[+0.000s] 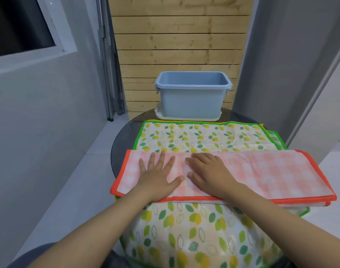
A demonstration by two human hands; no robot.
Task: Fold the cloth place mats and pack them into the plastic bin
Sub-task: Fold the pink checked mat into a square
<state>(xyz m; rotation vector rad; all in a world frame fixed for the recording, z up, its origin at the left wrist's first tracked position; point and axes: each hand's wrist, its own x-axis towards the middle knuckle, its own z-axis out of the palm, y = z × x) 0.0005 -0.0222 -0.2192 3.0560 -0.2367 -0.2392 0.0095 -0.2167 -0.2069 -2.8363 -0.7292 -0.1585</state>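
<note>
A pink checked place mat with an orange border (pixel 261 171) lies folded into a long strip across the table. My left hand (pixel 157 171) presses flat on its left part, fingers spread. My right hand (pixel 209 173) rests flat beside it, near the strip's middle. Under the strip lies a leaf-patterned mat with a green border (pixel 203 138), which hangs over the near table edge toward me. A blue plastic bin (pixel 192 99) stands open and empty at the far side of the table, on a white lid (pixel 188 118).
The round dark table (pixel 122 140) is small and mostly covered by mats. More mat edges, green checked, peek out at the right (pixel 275 138). A wooden slat wall is behind the bin, grey walls on both sides, and light floor to the left.
</note>
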